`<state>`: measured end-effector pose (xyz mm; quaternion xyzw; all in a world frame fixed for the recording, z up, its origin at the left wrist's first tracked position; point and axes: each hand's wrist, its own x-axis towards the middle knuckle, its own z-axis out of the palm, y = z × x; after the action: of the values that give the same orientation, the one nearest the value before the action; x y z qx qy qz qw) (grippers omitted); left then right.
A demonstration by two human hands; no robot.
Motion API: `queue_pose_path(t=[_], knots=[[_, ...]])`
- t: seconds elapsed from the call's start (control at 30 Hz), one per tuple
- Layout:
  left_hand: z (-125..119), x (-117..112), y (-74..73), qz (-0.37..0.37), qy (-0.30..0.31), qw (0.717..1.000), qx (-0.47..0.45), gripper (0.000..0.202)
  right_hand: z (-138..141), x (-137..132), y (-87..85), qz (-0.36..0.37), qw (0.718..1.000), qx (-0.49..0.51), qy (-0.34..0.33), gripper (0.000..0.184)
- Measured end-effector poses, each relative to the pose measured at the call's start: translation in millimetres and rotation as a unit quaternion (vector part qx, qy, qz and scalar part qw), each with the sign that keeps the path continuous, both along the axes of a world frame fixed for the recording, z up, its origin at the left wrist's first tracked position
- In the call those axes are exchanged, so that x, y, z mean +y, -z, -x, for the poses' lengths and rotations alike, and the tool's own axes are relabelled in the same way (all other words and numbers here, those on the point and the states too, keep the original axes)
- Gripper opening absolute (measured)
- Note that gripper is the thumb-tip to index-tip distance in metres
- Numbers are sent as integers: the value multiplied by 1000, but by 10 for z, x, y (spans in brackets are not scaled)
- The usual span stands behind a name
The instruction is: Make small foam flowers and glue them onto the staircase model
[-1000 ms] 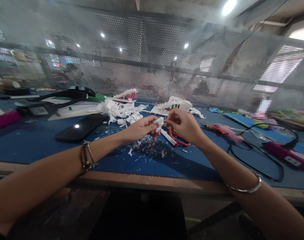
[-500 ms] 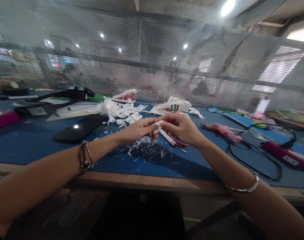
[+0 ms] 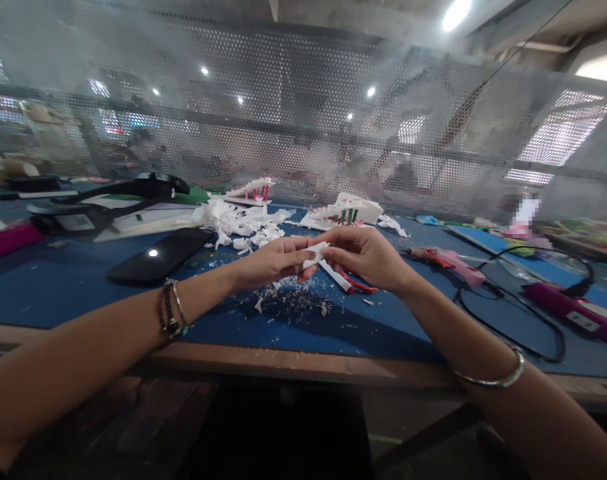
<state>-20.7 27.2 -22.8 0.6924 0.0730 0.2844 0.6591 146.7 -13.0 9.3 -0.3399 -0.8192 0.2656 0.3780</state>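
Observation:
Between my fingertips is a small white piece (image 3: 315, 254), perhaps foam or paper; its exact kind does not show. My left hand (image 3: 273, 261) pinches it from the left, and my right hand (image 3: 366, 257) grips its right end between thumb and fingers. Both hands are held above the blue tabletop, over a scatter of fine white crumbs (image 3: 296, 300). Just below my right hand lie a white stick with a red end (image 3: 339, 279) and a red-handled tool (image 3: 362, 285), partly hidden by the hand.
Behind my hands are torn white scraps (image 3: 233, 220) and two small white models, one with red posts (image 3: 256, 193), one with green posts (image 3: 350, 212). A black phone (image 3: 160, 257) lies left. A pink glue gun (image 3: 453, 265), its black cord and a magenta power strip (image 3: 573, 310) lie right.
The white piece has turned slightly between my fingers and shows more of its surface. My hands stay in nearly the same place.

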Motion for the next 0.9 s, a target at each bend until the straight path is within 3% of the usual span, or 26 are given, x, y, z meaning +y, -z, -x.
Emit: queue_pose_path(t=[0.13, 0.2, 0.33, 0.4, 0.63, 0.9], knots=[[-1, -4, -20, -1, -5, 1000, -1, 9, -31, 12, -6, 16, 1000, 23, -9, 13], [-3, 6, -34, 7, -22, 1000, -10, 15, -75, 34, -16, 24, 996, 88, -18, 11], [-9, 63, -32, -5, -129, 992, 0, 14, -193, 84, -63, 35, 961, 275, 15, 11], [-12, 91, -21, -20, -174, 985, 10, 10, -242, 104, -84, 35, 949, 312, 42, 12], [-17, 104, -22, -49, -187, 981, 25, 29, -244, 138, -40, 89, 982, 154, 59, 14], [-24, 139, -3, -80, -209, 975, -2, 21, -134, 140, 43, 93, 994, 35, 52, 12]])
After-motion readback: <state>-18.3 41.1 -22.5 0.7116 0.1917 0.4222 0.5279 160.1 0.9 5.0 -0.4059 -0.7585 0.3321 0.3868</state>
